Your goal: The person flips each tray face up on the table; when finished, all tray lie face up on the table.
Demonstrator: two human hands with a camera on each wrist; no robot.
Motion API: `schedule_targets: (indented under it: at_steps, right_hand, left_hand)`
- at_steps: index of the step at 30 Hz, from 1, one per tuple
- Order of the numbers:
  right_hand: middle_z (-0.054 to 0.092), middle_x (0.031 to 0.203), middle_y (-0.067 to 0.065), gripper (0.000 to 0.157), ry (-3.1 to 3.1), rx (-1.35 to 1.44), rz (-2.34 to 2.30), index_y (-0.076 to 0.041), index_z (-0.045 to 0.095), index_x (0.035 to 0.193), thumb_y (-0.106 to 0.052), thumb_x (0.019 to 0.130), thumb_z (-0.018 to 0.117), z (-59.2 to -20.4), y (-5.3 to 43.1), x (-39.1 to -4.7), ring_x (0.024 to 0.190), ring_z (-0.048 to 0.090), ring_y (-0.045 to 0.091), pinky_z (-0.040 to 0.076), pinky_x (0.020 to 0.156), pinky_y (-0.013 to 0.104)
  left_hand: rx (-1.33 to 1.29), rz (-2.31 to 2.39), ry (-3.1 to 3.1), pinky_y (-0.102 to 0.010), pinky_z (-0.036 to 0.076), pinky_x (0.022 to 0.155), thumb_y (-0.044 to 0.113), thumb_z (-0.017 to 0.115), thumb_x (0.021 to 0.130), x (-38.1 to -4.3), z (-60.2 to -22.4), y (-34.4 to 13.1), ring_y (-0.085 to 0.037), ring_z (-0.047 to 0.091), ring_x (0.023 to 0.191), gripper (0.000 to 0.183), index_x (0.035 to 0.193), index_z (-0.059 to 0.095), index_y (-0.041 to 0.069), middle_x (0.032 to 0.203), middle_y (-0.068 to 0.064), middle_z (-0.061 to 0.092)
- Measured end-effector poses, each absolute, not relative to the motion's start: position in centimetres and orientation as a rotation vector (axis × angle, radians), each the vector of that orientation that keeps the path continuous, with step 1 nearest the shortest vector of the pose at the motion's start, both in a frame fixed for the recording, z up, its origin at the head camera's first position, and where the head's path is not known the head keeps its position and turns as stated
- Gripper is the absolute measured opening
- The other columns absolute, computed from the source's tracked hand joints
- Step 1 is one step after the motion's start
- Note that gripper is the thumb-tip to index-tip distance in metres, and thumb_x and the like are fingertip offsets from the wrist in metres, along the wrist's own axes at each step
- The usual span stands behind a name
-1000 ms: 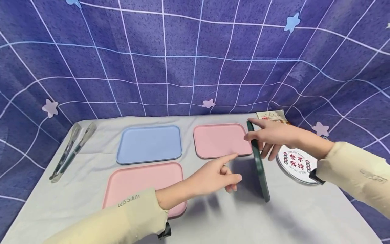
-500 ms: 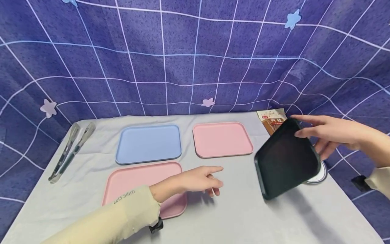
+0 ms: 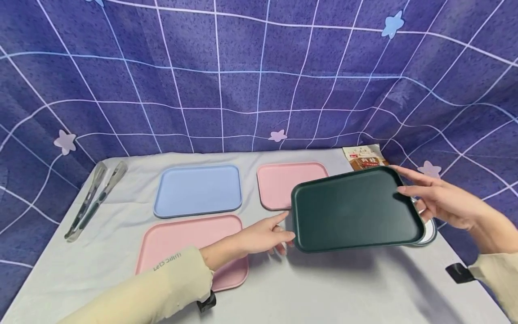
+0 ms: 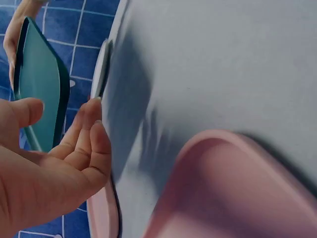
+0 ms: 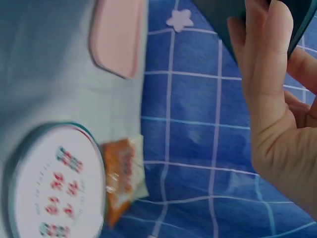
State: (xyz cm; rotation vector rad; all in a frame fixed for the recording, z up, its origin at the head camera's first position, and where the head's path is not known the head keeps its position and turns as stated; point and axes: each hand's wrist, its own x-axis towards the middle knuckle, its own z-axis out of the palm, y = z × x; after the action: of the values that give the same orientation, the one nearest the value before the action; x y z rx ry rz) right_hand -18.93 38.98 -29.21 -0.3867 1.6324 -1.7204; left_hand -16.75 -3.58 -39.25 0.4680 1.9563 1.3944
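A dark green rectangular tray [image 3: 352, 211] is held up over the right half of the table, its inner face tilted toward me. My right hand [image 3: 449, 198] grips its right end, thumb on the inner face and fingers behind. In the right wrist view, part of the tray [image 5: 215, 20] shows past the right hand [image 5: 272, 79]. My left hand [image 3: 259, 236] is at the tray's left end, index fingertip and thumb right at the rim. In the left wrist view, the left hand [image 4: 64, 163] has its thumb overlapping the tray [image 4: 42, 79], other fingers spread loosely below.
A blue tray [image 3: 198, 191] and a small pink tray [image 3: 279, 182] lie at the back. A larger pink tray [image 3: 182, 234] lies under the left forearm. Metal tongs [image 3: 95, 200] are at far left. A printed white plate [image 5: 57, 183] and a food packet [image 5: 121, 173] lie right.
My right hand has carried the green tray rightward, turning it from edge-on to face me, then swung its left end to my left hand. The left hand drew back slightly leftward first.
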Motion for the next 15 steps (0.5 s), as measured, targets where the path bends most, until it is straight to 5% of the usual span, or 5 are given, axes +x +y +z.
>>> schedule_targets:
  at_steps: [5,10,15]
  right_hand:
    - [0.070,0.121,0.000,0.061,1.680,-0.403,-1.813,-0.039,0.028,0.156,-0.002,0.109,0.028,-31.6,37.2,-18.4,0.087,0.075,0.023,0.061,0.069,0.043]
    - [0.070,0.099,-0.006,0.047,1.867,-0.231,-1.905,-0.034,0.044,0.146,-0.007,0.107,0.042,-33.6,35.7,-18.0,0.071,0.070,0.010,0.059,0.059,0.032]
    - [0.069,0.095,-0.008,0.050,1.976,-0.072,-1.821,-0.030,0.032,0.153,-0.018,0.107,0.047,-34.7,34.9,-18.1,0.071,0.067,0.007,0.059,0.061,0.030]
  left_hand:
    - [0.467,1.513,1.955,-0.031,0.051,0.073,0.029,0.059,0.101,-16.4,-39.8,-3.8,-0.013,0.070,0.083,0.075,0.161,0.018,0.012,0.096,-0.004,0.075]
    - [0.399,1.651,1.938,-0.028,0.047,0.072,0.029,0.062,0.100,-16.4,-40.6,-4.5,-0.017,0.071,0.079,0.082,0.163,0.010,0.021,0.095,-0.004,0.076]
    - [0.365,1.675,1.935,-0.029,0.046,0.072,0.034,0.066,0.097,-16.3,-40.7,-5.2,-0.019,0.070,0.079,0.093,0.163,0.002,0.022,0.091,-0.002,0.076]
